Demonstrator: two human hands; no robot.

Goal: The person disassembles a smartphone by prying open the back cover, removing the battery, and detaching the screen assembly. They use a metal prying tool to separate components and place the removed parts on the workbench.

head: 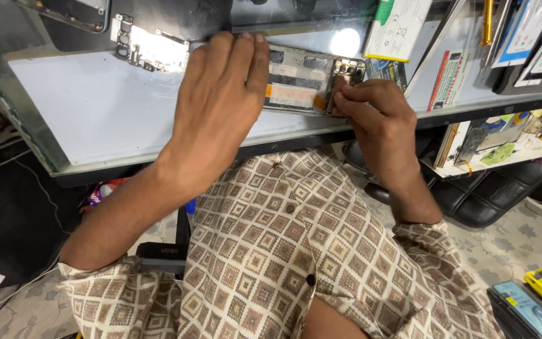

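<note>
The glass worktop (95, 113) is bare to the left of the left hand (221, 100), giving open passage. A detached circuit board (150, 49) obstructs the far-left edge. Packaged batteries (396, 28) and cards crowd the surface beyond the right hand (371, 110).

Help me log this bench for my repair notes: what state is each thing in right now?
Phone: back cover off, insides showing, flat on the glass table.
Left hand: palm down, pressing on the phone's left end.
Right hand: fingers pinched at the phone's right end.
Circuit board: loose, lying apart on the table.
Second phone frame: open, at the far edge.
Battery: out of any phone, lying flat.
</note>
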